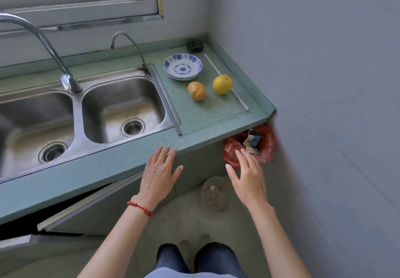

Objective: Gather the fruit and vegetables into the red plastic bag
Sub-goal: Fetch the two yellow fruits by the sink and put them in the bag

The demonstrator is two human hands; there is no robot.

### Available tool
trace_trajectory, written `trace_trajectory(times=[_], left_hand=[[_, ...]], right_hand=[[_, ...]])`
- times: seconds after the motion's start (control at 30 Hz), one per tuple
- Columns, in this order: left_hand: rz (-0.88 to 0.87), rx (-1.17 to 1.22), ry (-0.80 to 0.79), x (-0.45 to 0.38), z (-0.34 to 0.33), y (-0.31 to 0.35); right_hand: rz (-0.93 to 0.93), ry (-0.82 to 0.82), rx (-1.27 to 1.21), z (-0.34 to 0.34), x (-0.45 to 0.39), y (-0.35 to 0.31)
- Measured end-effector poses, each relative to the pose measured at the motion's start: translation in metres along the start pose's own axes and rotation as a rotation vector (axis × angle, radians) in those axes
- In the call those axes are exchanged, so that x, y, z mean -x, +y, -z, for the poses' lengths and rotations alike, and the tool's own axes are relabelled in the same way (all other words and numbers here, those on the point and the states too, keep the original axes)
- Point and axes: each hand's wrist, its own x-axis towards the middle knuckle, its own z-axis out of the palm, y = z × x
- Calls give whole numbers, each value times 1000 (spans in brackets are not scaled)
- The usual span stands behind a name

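— Head view: where is the fruit?
— An orange fruit (197, 91) and a yellow fruit (222, 84) sit on the green surface (216, 115), near a blue-patterned dish (183, 66).
— And the hands?
— Left hand (159, 175) and right hand (249, 178) hover empty, fingers spread, above the red plastic bag (267, 145) on the floor.

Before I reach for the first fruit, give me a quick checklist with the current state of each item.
1. Both hands free: left hand and right hand hold nothing, fingers straight. Ok.
2. Fruit in view: orange fruit and yellow fruit lie apart on the counter. Ok.
3. Path to fruit: bare counter in front of them. Ok.
4. Red plastic bag mouth open: ok, though wrappers lie inside.
5. Room left in bag: cannot tell.
6. Stacked dishes clear of fruit: ok.
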Motion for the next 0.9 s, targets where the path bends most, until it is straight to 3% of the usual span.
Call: trace_trajectory(times=[0.53, 0.73, 0.9], left_hand=[[124, 140, 26, -168, -8, 23], [253, 405, 31, -217, -8, 32], [509, 755, 4, -262, -16, 28]], right_hand=[[-21, -101, -215, 5, -182, 34], [-148, -107, -470, 1, -232, 30], [-214, -97, -543, -8, -265, 26]])
